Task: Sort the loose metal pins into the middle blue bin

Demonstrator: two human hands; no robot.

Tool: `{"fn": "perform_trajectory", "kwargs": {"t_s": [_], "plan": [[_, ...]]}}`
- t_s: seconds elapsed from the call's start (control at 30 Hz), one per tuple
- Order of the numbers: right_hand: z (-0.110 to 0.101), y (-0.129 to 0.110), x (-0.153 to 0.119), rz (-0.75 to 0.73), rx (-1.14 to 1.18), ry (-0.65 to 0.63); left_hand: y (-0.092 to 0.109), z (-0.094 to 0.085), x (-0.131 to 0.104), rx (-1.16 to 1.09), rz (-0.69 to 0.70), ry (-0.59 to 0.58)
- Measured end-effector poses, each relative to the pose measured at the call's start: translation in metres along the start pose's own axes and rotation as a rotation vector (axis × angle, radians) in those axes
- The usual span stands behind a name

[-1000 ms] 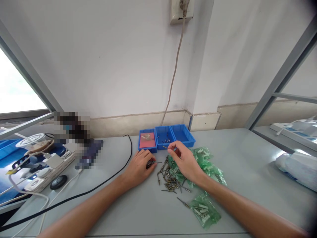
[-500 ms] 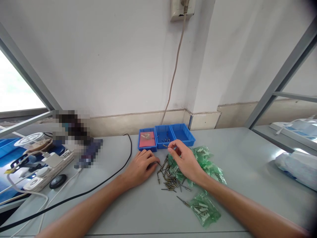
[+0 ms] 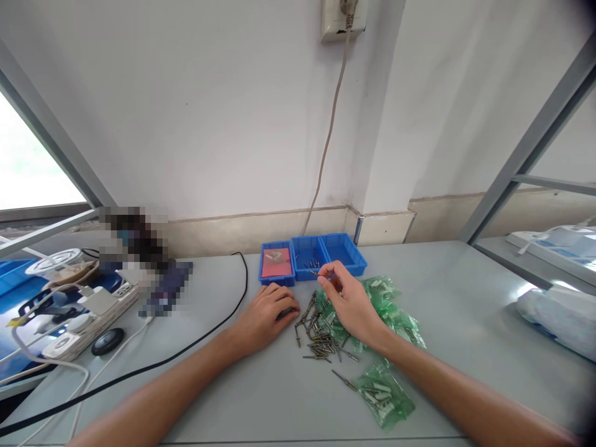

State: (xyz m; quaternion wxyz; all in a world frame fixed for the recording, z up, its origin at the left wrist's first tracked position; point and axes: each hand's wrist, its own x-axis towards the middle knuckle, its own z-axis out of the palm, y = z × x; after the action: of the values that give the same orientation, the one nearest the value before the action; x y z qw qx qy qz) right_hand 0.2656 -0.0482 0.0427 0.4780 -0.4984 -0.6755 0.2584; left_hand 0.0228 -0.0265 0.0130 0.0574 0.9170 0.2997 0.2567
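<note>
My right hand (image 3: 342,292) is closed in a pinch on a small metal pin (image 3: 313,272), just in front of the divided blue tray (image 3: 344,253). Several similar pins lie in that tray's left compartment. My left hand (image 3: 267,313) rests on the table with its fingers curled; what they may hold is hidden. Between my hands spreads a loose pile of metal pins (image 3: 321,338). Green plastic bags (image 3: 400,320) lie under and beside my right hand. Nearer the front edge is another green bag (image 3: 384,394) with pale pieces inside, and a single pin (image 3: 343,379) touches it.
A smaller blue tray (image 3: 277,278) with a red sheet stands behind my left hand. A black cable (image 3: 186,346) curves across the left side. Power strips (image 3: 84,323) and a round black object (image 3: 108,341) lie at far left. A plastic package (image 3: 559,316) is at right.
The fingers of my left hand have shifted slightly, and a dark gap now shows between them. My right hand has moved slightly rightward with the pin.
</note>
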Motion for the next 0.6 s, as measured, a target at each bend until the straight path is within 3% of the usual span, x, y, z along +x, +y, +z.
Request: {"fn": "perform_trajectory", "kwargs": {"t_s": [0.37, 0.6], "plan": [[-0.0022, 0.0000, 0.0030, 0.059, 0.191, -0.069, -0.0011, -0.0003, -0.0006, 0.055, -0.091, 0.021], [-0.0010, 0.0041, 0.0071, 0.110, 0.291, -0.061, -0.0005, 0.0011, 0.0005, 0.024, -0.074, 0.004]]}}
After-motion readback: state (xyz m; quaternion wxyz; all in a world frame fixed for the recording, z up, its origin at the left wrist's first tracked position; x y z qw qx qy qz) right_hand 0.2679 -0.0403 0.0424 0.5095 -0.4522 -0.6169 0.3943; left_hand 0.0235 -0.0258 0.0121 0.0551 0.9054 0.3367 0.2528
